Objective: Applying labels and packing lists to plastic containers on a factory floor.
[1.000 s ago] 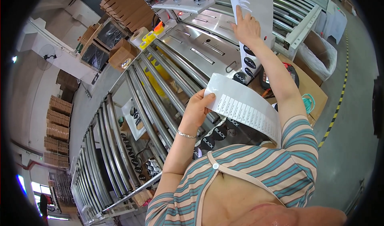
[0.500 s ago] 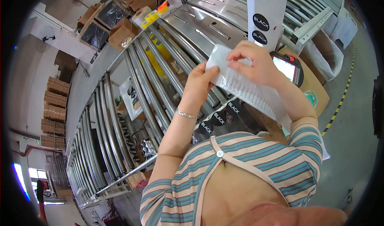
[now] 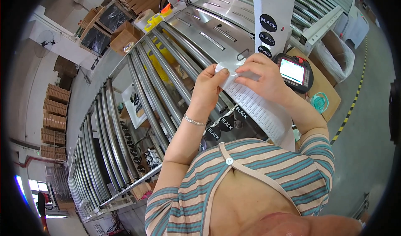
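My left hand pinches the upper left corner of a white label sheet between thumb and fingers. Rows of small printed labels cover the sheet, which slants down to the right in front of my chest. At its upper end my right hand is bent over, thumb and fingers closed in on the sheet; whether a single label has come loose there I cannot make out. Beneath the sheet runs a strip of round black stickers, and another white strip with round black stickers hangs beyond my right hand.
Metal rollers stretch across the left, joining a steel bench top. To the right, a handheld controller with a lit screen and a teal roll rest on cardboard. Yellow tape rolls sit at the far end.
My right hand has come down slightly and its fingers have closed in on the sheet's upper end. The sheet now hangs lower and more steeply; my left hand has barely moved.
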Demonstrator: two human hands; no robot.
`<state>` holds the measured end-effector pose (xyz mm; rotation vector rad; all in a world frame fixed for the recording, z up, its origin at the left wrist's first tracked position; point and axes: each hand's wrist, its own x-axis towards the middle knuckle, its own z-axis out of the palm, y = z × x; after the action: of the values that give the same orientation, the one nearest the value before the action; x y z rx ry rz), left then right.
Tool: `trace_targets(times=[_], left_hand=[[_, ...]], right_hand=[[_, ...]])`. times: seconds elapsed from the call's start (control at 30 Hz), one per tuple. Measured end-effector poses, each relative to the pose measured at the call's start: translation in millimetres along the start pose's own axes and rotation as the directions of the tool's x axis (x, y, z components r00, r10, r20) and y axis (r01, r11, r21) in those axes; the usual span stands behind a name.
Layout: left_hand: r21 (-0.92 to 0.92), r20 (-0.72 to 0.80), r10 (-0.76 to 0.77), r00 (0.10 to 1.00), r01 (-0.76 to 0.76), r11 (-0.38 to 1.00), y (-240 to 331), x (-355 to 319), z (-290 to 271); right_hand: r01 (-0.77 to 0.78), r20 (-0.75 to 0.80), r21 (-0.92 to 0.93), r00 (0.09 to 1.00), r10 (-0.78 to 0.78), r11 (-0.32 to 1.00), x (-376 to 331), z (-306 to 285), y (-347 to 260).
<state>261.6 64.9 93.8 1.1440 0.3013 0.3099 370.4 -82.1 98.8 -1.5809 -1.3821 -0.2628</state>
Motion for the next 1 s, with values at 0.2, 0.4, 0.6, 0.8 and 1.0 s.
trace_targets(times=[0.2,0.4,0.6,0.8,1.0], left_hand=[[0.009,-0.018,0.014,1.0,-0.013,1.0,-6,4,1],[-0.079,-0.101,-0.083,0.991,0.075,0.994,-20,11,-29],[-0.116,-0.083,-0.106,0.991,0.096,0.989,-26,17,-18],[-0.107,-0.091,-0.132,0.987,0.122,0.987,-27,18,-24],[-0.092,-0.09,-0.153,0.984,0.144,0.985,-33,21,-35]], right_hand=[[0.106,-0.064,-0.066,0.992,-0.111,0.992,-4,0,3],[0.076,-0.08,0.121,0.995,-0.067,0.99,15,-15,23],[-0.421,-0.358,0.281,0.787,0.502,0.862,53,-54,143],[-0.44,-0.557,0.142,0.705,0.44,0.886,86,-51,188],[-0.457,-0.622,0.091,0.668,0.409,0.885,101,-48,199]])
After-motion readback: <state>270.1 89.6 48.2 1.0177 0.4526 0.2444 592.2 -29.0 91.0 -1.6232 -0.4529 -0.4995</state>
